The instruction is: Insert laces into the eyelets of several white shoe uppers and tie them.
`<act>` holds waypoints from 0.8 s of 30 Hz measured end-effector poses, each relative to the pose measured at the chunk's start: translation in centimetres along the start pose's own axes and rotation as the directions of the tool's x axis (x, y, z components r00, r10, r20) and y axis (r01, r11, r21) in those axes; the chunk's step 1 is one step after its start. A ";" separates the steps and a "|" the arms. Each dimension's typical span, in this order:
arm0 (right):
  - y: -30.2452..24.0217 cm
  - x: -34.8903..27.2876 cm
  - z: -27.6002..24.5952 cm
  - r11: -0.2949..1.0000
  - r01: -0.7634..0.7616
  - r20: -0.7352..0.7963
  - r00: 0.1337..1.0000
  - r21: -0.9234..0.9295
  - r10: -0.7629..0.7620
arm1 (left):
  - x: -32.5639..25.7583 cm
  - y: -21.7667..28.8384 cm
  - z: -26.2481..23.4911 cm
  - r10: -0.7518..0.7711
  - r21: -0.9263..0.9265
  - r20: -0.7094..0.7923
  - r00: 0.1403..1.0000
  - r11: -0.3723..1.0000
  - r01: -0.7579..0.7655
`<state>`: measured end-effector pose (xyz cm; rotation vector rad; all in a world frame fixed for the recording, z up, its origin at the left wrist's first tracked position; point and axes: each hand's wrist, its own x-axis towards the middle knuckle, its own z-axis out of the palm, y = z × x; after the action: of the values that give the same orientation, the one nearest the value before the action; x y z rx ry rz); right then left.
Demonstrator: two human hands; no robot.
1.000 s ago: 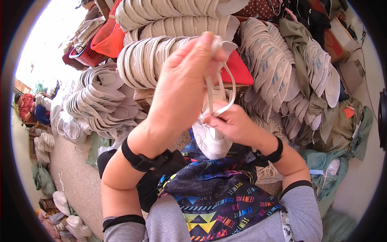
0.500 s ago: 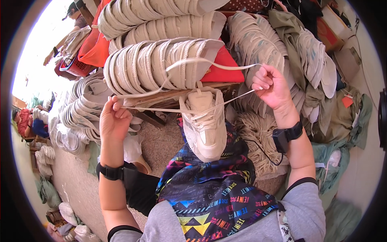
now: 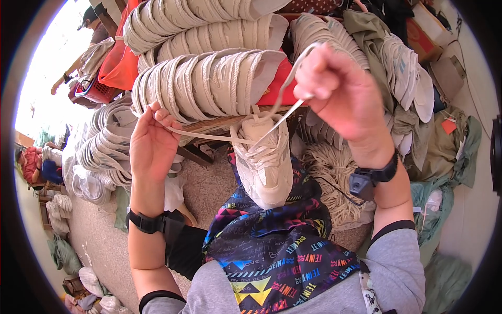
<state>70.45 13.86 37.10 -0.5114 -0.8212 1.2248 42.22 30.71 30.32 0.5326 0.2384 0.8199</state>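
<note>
A cream sneaker (image 3: 265,175) rests toe toward me on my lap, over a dark apron (image 3: 293,246) with bright print. A flat off-white shoelace (image 3: 215,137) is threaded through its lower eyelets, and both ends run out to my hands. My left hand (image 3: 154,138), left of the shoe, pinches one end, which stretches nearly level. Raised above and right of the shoe, my right hand (image 3: 337,86) is closed on the other end and somewhat blurred. From it one strand slants taut to the shoe, while a loose part curls down beside it.
Nested rows of cream shoe uppers (image 3: 196,83) lie on a wooden bench (image 3: 209,125) just beyond the shoe. A bundle of laces (image 3: 334,180) lies to the right. More stacked uppers (image 3: 107,138) stand at left. Another person (image 3: 94,34) is at the far left.
My right hand has risen and moved left, closer to me, drawing its lace end up. My left hand has come slightly up and right. The wide lace loop between the hands is gone.
</note>
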 end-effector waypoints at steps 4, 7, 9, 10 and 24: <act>-5.6 -0.3 2.0 0.996 0.087 0.317 0.945 -0.006 -0.080 | -0.1 1.1 -0.9 -0.022 0.006 -0.011 1.000 1.000 0.022; -6.7 -0.9 0.4 0.999 0.025 0.173 0.984 0.048 -0.032 | -0.9 2.9 -2.9 -0.027 -0.004 -0.070 0.997 1.000 0.027; -7.2 -1.2 -3.3 0.995 0.079 0.050 0.995 0.055 -0.081 | -2.0 4.9 -4.6 0.017 0.077 -0.099 0.995 0.997 -0.009; -7.3 -1.6 -5.3 0.989 0.138 -0.078 0.988 0.053 -0.134 | -2.3 5.8 -5.3 0.013 0.075 -0.096 0.995 0.997 -0.006; 8.4 -6.0 -5.8 0.288 -0.110 -0.048 0.976 -0.951 0.214 | -2.7 4.3 -5.6 0.134 0.192 -0.196 0.971 0.977 -0.096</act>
<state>69.12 10.95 25.67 -1.5856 -1.6219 0.7898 35.44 33.13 27.90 0.6363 0.4821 0.9749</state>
